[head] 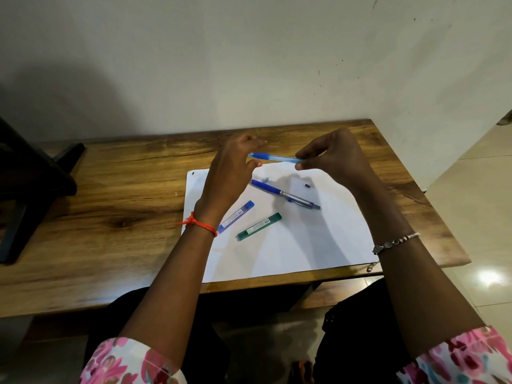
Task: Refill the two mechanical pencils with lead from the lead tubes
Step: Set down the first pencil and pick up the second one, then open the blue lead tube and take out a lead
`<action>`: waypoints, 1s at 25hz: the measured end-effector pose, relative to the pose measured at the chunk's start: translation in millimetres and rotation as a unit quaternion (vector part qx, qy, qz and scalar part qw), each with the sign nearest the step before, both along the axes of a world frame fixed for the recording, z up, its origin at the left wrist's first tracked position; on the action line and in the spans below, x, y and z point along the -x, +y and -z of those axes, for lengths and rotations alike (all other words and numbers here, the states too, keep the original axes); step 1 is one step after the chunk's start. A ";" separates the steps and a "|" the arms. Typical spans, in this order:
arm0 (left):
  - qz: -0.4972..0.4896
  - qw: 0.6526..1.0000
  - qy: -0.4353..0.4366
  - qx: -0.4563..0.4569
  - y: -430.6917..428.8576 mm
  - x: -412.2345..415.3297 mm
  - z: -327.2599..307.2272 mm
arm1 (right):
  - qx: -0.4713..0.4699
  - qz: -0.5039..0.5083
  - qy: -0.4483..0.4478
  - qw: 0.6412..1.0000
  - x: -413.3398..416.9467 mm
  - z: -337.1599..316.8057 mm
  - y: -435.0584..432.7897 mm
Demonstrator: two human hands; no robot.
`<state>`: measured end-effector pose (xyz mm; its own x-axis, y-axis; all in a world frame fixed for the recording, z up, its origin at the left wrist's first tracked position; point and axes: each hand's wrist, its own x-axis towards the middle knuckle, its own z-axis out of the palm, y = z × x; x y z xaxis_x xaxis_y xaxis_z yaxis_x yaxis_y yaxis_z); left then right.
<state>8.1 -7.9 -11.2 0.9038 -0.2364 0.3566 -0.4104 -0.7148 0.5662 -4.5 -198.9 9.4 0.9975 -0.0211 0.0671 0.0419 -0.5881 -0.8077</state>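
Note:
A light blue mechanical pencil [274, 157] is held level above the white paper sheet [291, 245]. My right hand [332, 153] pinches its right end. My left hand [235, 167] has its fingers around the pencil's left tip. A dark blue mechanical pencil [279, 193] with a silver end lies on the paper below. A blue lead tube [236, 217] and a green lead tube [259, 226] lie side by side on the paper near my left wrist. A small dark cap [307, 185] and a small pale piece [266, 179] rest on the paper too.
The wooden table [110, 203] stands against a pale wall. A dark piece of furniture [25, 189] stands at the left. The table's right edge drops to a tiled floor [471, 203].

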 end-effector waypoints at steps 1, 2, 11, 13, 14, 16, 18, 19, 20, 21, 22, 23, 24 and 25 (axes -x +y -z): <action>-0.010 1.000 -0.003 0.008 1.0 -1.0 0.2 | 0.007 0.009 0.012 1.000 0.0 0.9 -4.8; -0.018 1.000 -0.003 0.011 1.2 -1.6 0.6 | 0.012 0.016 0.030 0.999 0.3 2.6 -9.6; -0.038 0.999 0.003 0.031 1.3 0.7 -0.4 | 0.111 0.041 0.147 0.982 -0.8 11.4 -15.4; -0.038 0.999 0.009 0.035 1.1 2.0 -1.6 | 0.119 0.044 0.159 0.979 -2.0 11.7 -15.0; -0.037 0.999 0.012 0.036 0.7 2.9 -2.3 | 0.119 0.046 0.164 0.978 -2.7 11.6 -14.9; -0.036 0.999 0.015 0.035 -0.2 4.3 -4.3 | 0.109 0.047 0.168 0.979 -3.0 11.2 -16.0; -0.033 0.999 0.021 0.029 -0.4 5.8 -6.8 | 0.086 0.045 0.157 0.983 -2.1 11.4 -18.7; -0.034 0.999 0.031 0.025 0.7 6.4 -7.8 | 0.073 0.043 0.145 0.986 -1.6 11.6 -20.2; -0.038 0.998 0.049 0.020 2.9 6.7 -8.8 | 0.058 0.044 0.132 0.989 -1.7 11.6 -21.0; -0.044 0.996 0.075 0.011 5.9 6.8 -9.6 | 0.040 0.047 0.117 0.991 -1.6 11.8 -21.4; -0.050 0.993 0.110 -0.004 9.5 6.3 -9.9 | 0.020 0.053 0.104 0.993 -2.0 12.0 -21.3; -0.054 0.987 0.152 -0.025 12.8 6.2 -10.5 | 0.003 0.061 0.094 0.994 -2.3 12.1 -21.0; -0.054 0.977 0.199 -0.050 15.8 6.5 -11.5 | -0.011 0.068 0.087 0.994 -2.6 12.2 -20.2; -0.047 0.965 0.243 -0.080 18.1 6.8 -12.5 | -0.020 0.075 0.080 0.994 -2.9 12.1 -19.5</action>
<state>1.3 10.2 1.4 0.9752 -0.1623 -0.1503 -0.0529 -0.8307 0.5542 -1.5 -218.4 -2.7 0.9809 -0.1689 -0.0970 -0.1749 -0.5451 -0.8199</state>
